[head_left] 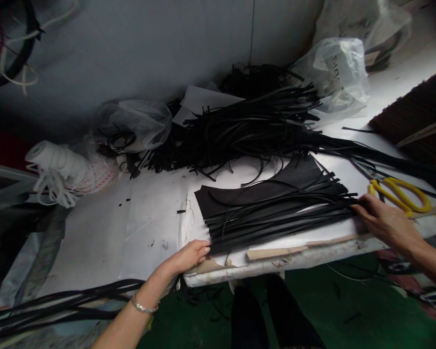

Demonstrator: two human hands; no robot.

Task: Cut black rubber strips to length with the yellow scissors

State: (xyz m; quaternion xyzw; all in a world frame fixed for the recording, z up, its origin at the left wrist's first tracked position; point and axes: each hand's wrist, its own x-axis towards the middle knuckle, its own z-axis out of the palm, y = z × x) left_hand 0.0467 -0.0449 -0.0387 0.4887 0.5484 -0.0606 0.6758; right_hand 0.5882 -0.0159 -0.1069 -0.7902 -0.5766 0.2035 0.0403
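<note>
Black flat strips (276,213) lie side by side across a dark sheet (232,196) near the table's front edge. At their left end, my left hand (192,255) is closed with thumb and fingers on the end of the nearest black strip. My right hand (387,220) is closed around the right end of the strips, its fingertips partly hidden. Just beyond that hand rest scissors with yellow handles (403,194). A large tangled heap of black strips (240,131) stretches along the back of the table.
White cord rolls (60,160) stand at the left beside a clear plastic bag (141,121). Another plastic bag (339,77) sits at back right, near a dark ribbed stack (417,116). More black strips (65,303) hang at lower left. The white table (105,232) ends in a worn front edge.
</note>
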